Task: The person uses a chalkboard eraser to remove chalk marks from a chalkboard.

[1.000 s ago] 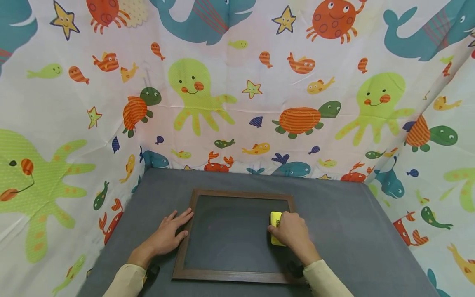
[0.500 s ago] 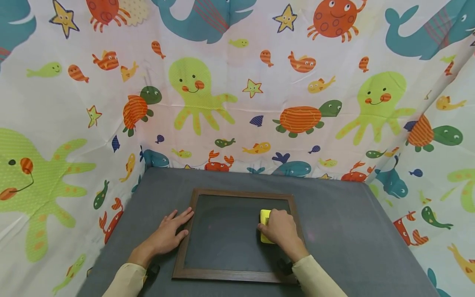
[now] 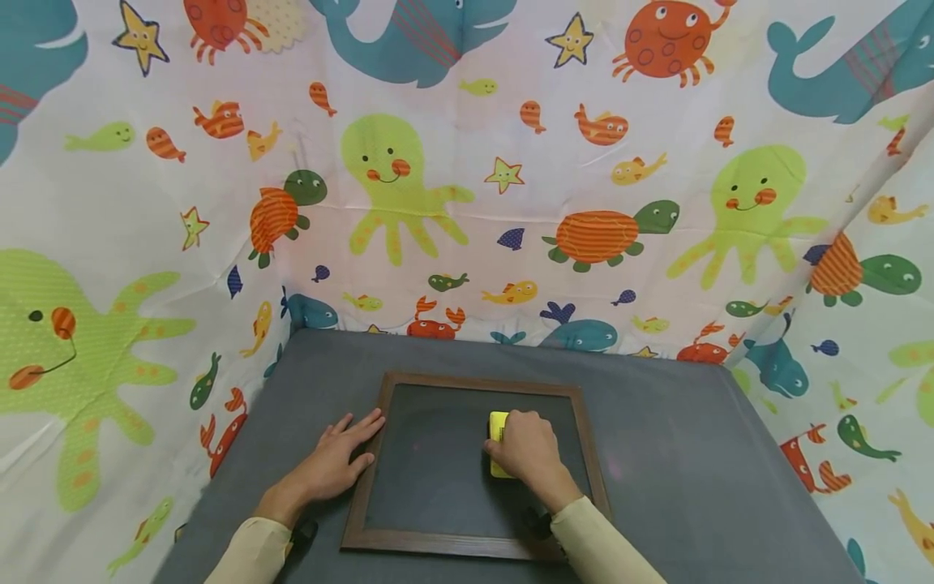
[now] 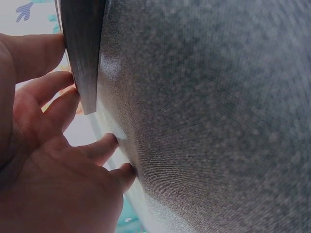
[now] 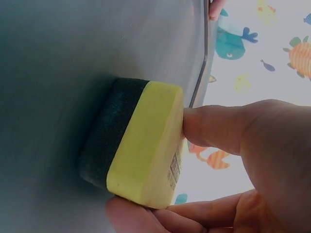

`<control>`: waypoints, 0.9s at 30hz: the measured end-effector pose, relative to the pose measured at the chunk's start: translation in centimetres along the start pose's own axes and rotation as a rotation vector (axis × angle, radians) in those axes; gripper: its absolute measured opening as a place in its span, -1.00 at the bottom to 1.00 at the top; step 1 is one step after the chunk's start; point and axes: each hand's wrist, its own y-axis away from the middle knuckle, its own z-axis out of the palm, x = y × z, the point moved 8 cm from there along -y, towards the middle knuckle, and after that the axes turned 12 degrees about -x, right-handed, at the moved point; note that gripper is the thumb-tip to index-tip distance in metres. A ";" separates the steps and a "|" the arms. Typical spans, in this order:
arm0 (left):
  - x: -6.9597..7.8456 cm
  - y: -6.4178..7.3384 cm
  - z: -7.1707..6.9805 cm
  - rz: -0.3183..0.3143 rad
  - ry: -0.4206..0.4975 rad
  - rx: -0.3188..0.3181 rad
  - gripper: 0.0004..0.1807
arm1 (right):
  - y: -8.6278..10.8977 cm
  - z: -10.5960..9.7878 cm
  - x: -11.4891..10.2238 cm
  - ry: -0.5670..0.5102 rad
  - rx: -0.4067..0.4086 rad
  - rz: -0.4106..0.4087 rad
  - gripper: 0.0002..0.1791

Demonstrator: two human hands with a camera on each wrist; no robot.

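Note:
A framed chalkboard (image 3: pixel 438 478) with a brown wooden rim lies flat on the grey cloth. My right hand (image 3: pixel 529 450) grips a yellow chalkboard eraser (image 3: pixel 499 444) with a dark felt underside, a little right of the board's middle. In the right wrist view the eraser (image 5: pixel 146 145) has its felt face against the board, thumb on one side and fingers on the other. My left hand (image 3: pixel 332 462) rests at the left rim with fingers spread. From the left wrist, some fingertips touch the frame (image 4: pixel 83 58) and others touch the cloth.
Grey cloth (image 3: pixel 679 470) covers the table around the board. White curtains (image 3: pixel 452 195) printed with sea animals stand at the back and on both sides. Dark straps or devices sit under both wrists.
My right hand has slid the eraser leftward across the board, from near the right rim toward the middle. The left hand stays at the left rim. The head view has shifted slightly.

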 end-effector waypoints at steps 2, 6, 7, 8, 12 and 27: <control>0.0 0.0 0.0 -0.002 0.007 0.000 -0.25 | -0.1 0.1 -0.5 0.008 -0.009 0.004 -0.50; -0.1 0.0 0.1 0.001 0.005 0.006 -0.25 | -0.4 0.4 -1.7 0.013 -0.024 -0.004 -0.50; -0.2 0.0 0.1 -0.001 0.009 0.005 -0.25 | -0.5 0.4 -2.1 0.013 -0.025 -0.011 -0.51; -0.2 0.0 0.1 0.002 0.007 0.006 -0.25 | -0.5 0.4 -2.4 0.014 -0.028 -0.017 -0.51; -0.2 0.0 0.1 0.006 0.010 0.006 -0.26 | -0.8 0.8 -3.9 0.017 -0.037 -0.050 -0.52; -0.2 0.1 -0.1 -0.014 0.017 0.023 -0.26 | -1.5 2.1 -9.2 0.084 -0.056 -0.156 -0.53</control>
